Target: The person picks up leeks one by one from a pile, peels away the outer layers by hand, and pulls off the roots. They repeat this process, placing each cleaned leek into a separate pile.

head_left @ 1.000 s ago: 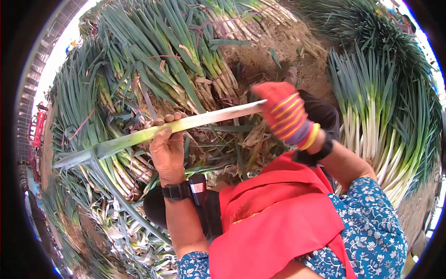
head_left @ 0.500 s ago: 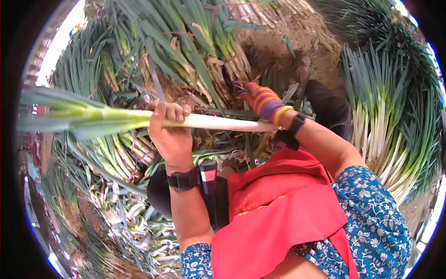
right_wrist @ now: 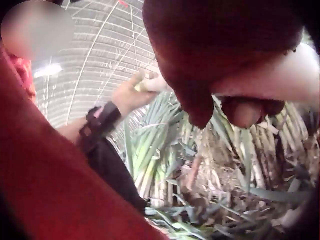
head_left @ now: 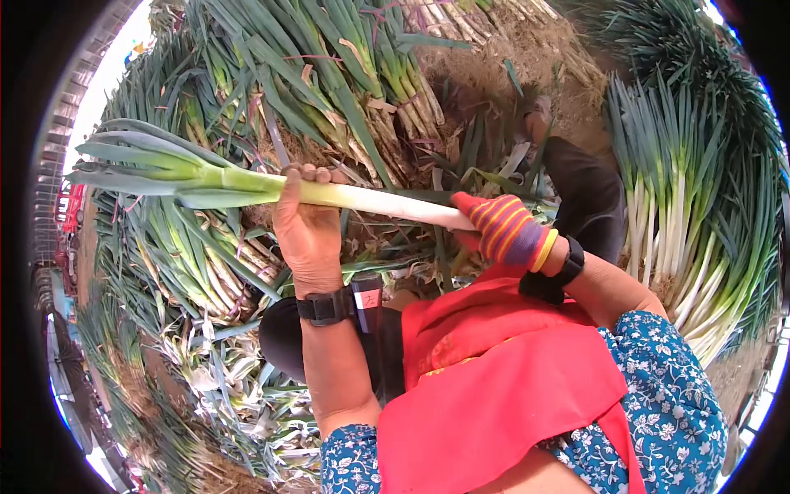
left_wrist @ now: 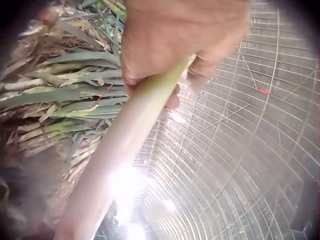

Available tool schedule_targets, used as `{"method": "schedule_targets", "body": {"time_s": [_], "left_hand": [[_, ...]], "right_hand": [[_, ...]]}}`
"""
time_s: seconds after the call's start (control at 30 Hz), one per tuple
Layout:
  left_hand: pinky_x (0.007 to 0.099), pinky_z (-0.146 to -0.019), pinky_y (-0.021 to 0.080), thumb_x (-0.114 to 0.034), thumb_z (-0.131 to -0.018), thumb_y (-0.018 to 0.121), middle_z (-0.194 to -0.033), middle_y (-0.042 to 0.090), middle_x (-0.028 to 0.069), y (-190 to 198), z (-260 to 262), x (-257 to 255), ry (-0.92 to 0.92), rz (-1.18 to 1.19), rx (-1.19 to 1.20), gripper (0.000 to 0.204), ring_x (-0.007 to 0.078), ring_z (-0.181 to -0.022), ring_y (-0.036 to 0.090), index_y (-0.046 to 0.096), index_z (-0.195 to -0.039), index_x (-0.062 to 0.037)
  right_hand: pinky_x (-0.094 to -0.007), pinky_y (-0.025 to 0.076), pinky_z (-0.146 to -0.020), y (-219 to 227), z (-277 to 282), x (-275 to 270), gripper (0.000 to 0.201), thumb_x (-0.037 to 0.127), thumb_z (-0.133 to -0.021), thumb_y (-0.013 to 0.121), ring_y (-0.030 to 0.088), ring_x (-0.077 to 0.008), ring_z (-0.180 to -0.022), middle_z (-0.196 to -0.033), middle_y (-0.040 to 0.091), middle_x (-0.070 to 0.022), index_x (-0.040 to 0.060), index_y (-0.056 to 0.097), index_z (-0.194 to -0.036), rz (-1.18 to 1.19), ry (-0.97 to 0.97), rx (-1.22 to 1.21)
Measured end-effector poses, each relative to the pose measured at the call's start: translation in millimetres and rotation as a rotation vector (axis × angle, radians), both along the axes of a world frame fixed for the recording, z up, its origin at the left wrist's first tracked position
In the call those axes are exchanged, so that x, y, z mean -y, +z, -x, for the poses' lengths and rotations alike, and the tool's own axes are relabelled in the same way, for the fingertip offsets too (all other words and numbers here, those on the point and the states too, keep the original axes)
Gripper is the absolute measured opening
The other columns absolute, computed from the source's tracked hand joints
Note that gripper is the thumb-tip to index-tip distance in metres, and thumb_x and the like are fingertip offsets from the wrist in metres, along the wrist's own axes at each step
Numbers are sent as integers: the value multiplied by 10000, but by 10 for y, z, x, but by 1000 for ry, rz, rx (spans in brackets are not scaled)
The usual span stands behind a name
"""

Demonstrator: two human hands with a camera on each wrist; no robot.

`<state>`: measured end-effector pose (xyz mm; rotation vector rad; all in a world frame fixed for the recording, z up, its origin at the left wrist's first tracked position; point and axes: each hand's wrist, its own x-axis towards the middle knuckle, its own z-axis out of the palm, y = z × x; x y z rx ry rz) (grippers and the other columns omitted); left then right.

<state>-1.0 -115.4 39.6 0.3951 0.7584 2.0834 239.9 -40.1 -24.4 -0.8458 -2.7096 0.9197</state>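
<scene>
One long green onion (head_left: 387,203) lies nearly level across the front of the body in the head view, its leafy tops to the left and its white stalk to the right. My bare left hand (head_left: 307,226) grips it where green turns to white, fingers wrapped over the far side. In a striped knit glove, my right hand (head_left: 512,233) holds the white end, which disappears behind the gloved fingers. The left wrist view shows the pale stalk (left_wrist: 127,132) coming out of the left hand (left_wrist: 175,42). In the right wrist view the dark gloved hand (right_wrist: 220,55) curls round the stalk.
Tied green onion bundles (head_left: 321,74) lie beyond the hands. Clean white-stemmed ones (head_left: 666,198) are piled at right. Stripped leaves and peelings (head_left: 247,387) litter the ground at lower left. A red apron (head_left: 502,362) covers the lap, and a dark trouser leg (head_left: 584,193) extends forward.
The green onion's leafy end swung up on the left, and its tops now fan out. My right hand slid off the white end, reached past it, then came back onto it. The left hand kept its grip.
</scene>
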Motion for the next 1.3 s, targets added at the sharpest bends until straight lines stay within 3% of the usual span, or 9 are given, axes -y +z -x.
{"method": "schedule_targets", "body": {"time_s": [0.27, 0.47, 0.73, 0.93, 0.97, 1.0, 1.07, 1.13, 1.3], "left_hand": [[379, -772, 457, -41, -850, 574, -707, 468, 21, -181, 122, 38, 75, 0, 120, 82, 161, -656, 467, 504, -882, -70], [403, -842, 466, -69, -846, 594, -752, 519, 41, -210, 145, 49, 72, -79, 149, 78, 179, -728, 516, 529, -886, -52], [394, -832, 470, -128, -856, 607, -728, 552, 66, -245, 356, 204, 128, -39, 145, 124, 207, -738, 535, 548, -794, -38], [410, -805, 483, -108, -824, 644, -732, 569, 86, -255, 441, 274, 174, -75, 115, 116, 216, -736, 552, 550, -809, -41], [447, -514, 472, -246, -895, 553, -807, 570, 94, -415, 570, 294, 179, -42, 33, 196, 280, -803, 562, 541, -857, -54], [450, -496, 458, -262, -898, 546, -834, 584, 114, -361, 533, 288, 201, 6, 73, 227, 279, -798, 560, 559, -836, -44], [386, -693, 507, -172, -812, 666, -746, 578, 71, -224, 438, 290, 136, -49, 96, 162, 262, -794, 582, 551, -818, -58], [360, -521, 488, -236, -834, 642, -766, 574, 75, -238, 445, 270, 127, -5, 5, 211, 280, -832, 579, 538, -798, -56], [388, -728, 501, -130, -817, 655, -738, 546, 77, -206, 361, 114, 213, -41, 167, 153, 230, -750, 543, 530, -817, -41]], "right_hand": [[-430, 410, -833, 175, 411, 24, 673, 394, -634, 740, 537, -317, -954, -1049, 551, -130, 64, 492, -1165, -478, -121, -371], [-376, 450, -804, 214, 715, -48, 334, 65, -657, 720, 563, -323, -927, -1007, 584, -136, 39, 586, -962, -429, -4, -693], [-217, 366, -454, 638, 78, -254, 137, 143, -872, 561, 478, -65, -522, -655, 531, -6, 10, 585, -894, 1045, -278, -862], [-254, 388, -465, -255, -677, -686, 235, 286, -856, 602, 514, -112, -525, -609, 543, 10, 56, 602, -901, 513, -472, -544], [-308, 433, -531, -461, -825, -751, 283, 300, -829, 613, 568, -191, -618, -684, 590, -48, 52, 593, -964, 19, -478, -158], [-361, 478, -596, -467, -914, -766, 351, 314, -803, 624, 622, -270, -710, -759, 636, -107, 47, 584, -1026, -464, -458, 244], [-405, 471, -830, -594, -1084, -757, 582, 276, -738, 650, 575, -331, -1001, -1067, 597, -184, 47, 466, -1241, -574, -456, 206], [-398, 453, -877, -462, -1007, -797, 623, 245, -735, 658, 544, -346, -1059, -1113, 582, -191, 52, 435, -1285, -461, -512, -22], [-358, 477, -846, -521, -642, -976, 700, 193, -691, 769, 592, -262, -1010, -1054, 624, -148, 35, 430, -1282, 209, -471, -479]]}}
